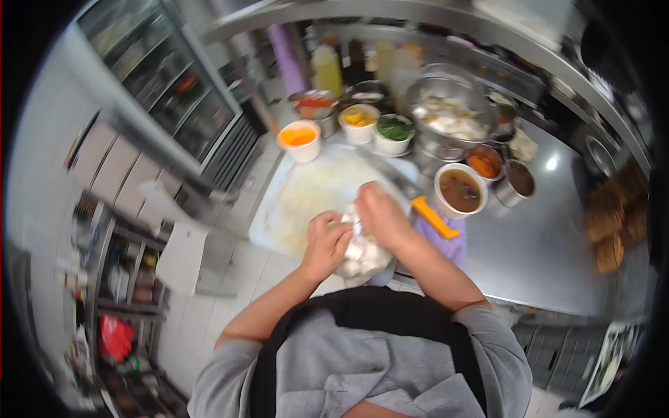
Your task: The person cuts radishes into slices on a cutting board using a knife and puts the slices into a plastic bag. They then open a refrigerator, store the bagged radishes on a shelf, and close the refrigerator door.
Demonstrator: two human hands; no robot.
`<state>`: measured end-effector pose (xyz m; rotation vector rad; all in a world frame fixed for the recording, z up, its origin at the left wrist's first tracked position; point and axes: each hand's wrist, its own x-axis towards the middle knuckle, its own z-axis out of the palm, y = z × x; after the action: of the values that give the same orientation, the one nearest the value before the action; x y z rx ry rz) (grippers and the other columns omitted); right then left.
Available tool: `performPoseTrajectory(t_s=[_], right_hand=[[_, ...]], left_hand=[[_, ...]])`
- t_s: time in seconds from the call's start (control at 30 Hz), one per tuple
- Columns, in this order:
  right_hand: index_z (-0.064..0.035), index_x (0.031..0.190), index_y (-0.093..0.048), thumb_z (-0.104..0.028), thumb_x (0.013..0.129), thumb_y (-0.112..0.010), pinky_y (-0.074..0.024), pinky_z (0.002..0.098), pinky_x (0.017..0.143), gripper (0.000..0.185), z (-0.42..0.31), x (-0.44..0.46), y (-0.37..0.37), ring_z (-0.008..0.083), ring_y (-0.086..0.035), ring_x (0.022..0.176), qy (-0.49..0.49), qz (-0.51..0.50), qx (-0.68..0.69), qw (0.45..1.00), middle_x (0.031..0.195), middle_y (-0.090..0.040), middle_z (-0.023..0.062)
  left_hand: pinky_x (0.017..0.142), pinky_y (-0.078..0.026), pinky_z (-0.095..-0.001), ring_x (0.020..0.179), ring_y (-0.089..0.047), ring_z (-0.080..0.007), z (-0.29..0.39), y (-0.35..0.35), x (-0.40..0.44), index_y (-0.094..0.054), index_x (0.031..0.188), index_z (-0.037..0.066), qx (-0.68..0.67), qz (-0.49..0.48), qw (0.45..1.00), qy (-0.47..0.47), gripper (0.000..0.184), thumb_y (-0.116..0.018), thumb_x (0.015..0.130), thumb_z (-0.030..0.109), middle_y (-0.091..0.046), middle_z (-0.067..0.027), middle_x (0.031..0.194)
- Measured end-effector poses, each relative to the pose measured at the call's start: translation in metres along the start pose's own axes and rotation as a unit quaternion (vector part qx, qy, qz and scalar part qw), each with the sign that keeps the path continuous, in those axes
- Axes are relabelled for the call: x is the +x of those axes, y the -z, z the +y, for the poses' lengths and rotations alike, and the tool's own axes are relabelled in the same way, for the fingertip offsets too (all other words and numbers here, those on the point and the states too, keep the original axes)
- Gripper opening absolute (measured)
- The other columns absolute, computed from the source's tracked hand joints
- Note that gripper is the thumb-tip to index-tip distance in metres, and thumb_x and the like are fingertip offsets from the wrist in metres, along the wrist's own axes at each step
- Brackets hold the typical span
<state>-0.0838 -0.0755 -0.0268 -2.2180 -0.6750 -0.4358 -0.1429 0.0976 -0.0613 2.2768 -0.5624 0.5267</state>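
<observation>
A clear plastic bag (366, 260) full of white chunks sits at the near edge of the white cutting board (296, 188). I cannot make out what the chunks are. My left hand (326, 245) grips the bag's upper left side with bent fingers. On the other side, my right hand (380, 211) pinches the top of the bag, its fingertips partly hidden. Just right of that hand lies a knife with an orange handle (435, 218), its blade resting across the board. Wet, pale residue covers the board's middle.
Behind the board stand tubs of orange sauce (300, 136), lemon slices (357, 117) and chopped greens (394, 129). A steel bowl (451, 115) holds pale food pieces. At right are a tub of brown liquid (460, 189) and a purple cloth (449, 247). A shelf rail (306, 15) runs overhead.
</observation>
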Motion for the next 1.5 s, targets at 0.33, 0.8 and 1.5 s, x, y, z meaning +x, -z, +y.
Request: performPoseTrajectory(t_s=[0.33,0.8,1.5], right_hand=[[-0.0043,0.146,-0.026,-0.025,0.101,-0.040,-0.0273,0.0367,0.110,0.051,0.047,-0.070,0.010,0.0270,-0.034,0.133,-0.281,0.047,0.394,0.874,0.147,-0.032,0.0164],[-0.0050,0.132,-0.042,-0.038,0.100,-0.030,-0.0442,0.0403,0.098,0.048,-0.155,0.055,-0.087,0.0252,-0.050,0.119,-0.293,0.064,0.742,0.599,0.129,-0.049,0.0108],[-0.0054,0.119,-0.053,-0.029,0.089,-0.054,-0.0524,0.0361,0.070,0.038,-0.209,0.209,-0.403,0.0215,-0.061,0.084,-0.269,-0.175,0.796,0.513,0.100,-0.060,0.0083]], left_hand=[[0.115,-0.020,-0.0386,0.141,-0.023,-0.0239,-0.066,-0.018,-0.046,-0.018,0.150,0.009,-0.458,0.065,0.807,0.367,0.068,-0.029,0.100,0.053,-0.024,-0.0128,0.153],[0.114,-0.018,-0.0422,0.144,-0.012,-0.0296,-0.029,0.206,-0.011,-0.011,0.151,0.007,-0.361,0.038,0.932,-0.013,0.074,-0.051,0.096,0.035,-0.014,-0.0176,0.154],[0.104,-0.041,-0.0409,0.145,-0.006,-0.0286,-0.342,0.372,-0.065,-0.003,0.152,0.011,-0.364,0.013,0.921,0.137,0.083,-0.061,0.092,0.015,0.009,-0.0108,0.157]])
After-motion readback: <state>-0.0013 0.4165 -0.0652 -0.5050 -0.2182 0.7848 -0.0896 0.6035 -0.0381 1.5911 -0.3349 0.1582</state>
